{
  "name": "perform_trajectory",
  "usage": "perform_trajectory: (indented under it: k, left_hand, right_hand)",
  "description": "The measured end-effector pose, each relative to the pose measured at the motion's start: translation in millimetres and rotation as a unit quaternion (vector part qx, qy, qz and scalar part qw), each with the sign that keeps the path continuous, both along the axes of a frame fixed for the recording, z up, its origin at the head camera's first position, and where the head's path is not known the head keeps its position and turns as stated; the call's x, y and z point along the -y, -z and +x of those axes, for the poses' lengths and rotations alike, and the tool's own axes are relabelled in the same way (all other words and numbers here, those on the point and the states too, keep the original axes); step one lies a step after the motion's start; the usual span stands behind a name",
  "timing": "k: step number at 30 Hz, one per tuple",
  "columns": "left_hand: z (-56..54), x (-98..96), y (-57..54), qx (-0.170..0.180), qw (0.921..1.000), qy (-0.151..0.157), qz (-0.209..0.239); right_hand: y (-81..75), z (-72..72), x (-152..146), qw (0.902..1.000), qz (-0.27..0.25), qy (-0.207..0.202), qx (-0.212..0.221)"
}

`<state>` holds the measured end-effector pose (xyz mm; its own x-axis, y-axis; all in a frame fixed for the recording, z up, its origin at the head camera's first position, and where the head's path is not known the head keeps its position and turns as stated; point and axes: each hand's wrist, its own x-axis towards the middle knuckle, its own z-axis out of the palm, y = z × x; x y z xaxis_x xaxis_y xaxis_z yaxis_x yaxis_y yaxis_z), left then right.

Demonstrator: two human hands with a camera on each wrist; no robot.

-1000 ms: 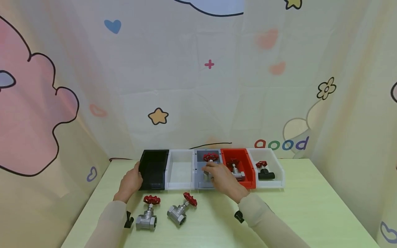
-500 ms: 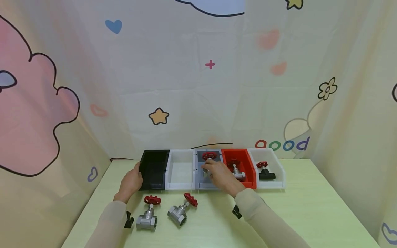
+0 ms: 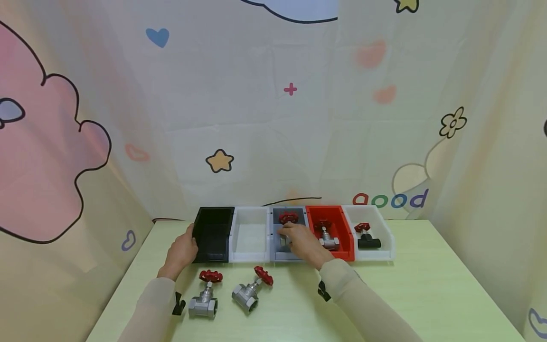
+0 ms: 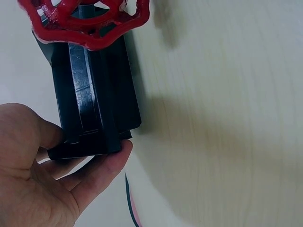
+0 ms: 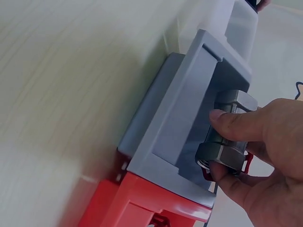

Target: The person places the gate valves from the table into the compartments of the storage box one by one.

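In the head view my right hand (image 3: 302, 242) reaches into the grey bin (image 3: 278, 256) and holds a metal valve with a red handwheel (image 3: 288, 217). The right wrist view has thumb and fingers wrapped about the valve's steel body (image 5: 226, 127), which sits within the bin's walls. At the row's left end, my left hand (image 3: 181, 249) grips the side of the black bin (image 3: 213, 235), with thumb and fingers on either side of its edge (image 4: 90, 149) in the left wrist view. Two more steel valves lie on the table in front, a left one (image 3: 203, 301) and a tilted one (image 3: 248, 294).
Between black and grey stands a white bin (image 3: 249, 235). Right of grey, a red bin (image 3: 348, 254) holds a steel valve (image 3: 329, 241), and another white bin (image 3: 386, 242) a black-bodied valve (image 3: 368, 242). A printed curtain (image 3: 273, 118) hangs behind the table (image 3: 406, 294).
My right wrist and forearm have shifted slightly left while the hand keeps hold of the valve in the grey bin. The left hand stays on the black bin.
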<state>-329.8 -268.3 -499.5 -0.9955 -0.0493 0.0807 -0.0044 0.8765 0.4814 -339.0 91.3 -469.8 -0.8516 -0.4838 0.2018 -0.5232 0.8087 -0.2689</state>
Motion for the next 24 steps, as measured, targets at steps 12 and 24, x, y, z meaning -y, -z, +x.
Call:
perform_trajectory:
  k: [12, 24]
  left_hand:
    - [-2.4, -1.5, 0.7, -0.003, 1.0, 0.001, -0.004]
    - [-1.3, 2.1, 2.6, -0.003, 1.0, 0.002, 0.003]
  right_hand:
    - [10.2, -6.0, -1.1, 0.9981, 0.009, 0.035, 0.05]
    - [16.5, -12.5, 7.8, 0.9963, 0.014, 0.041, 0.075]
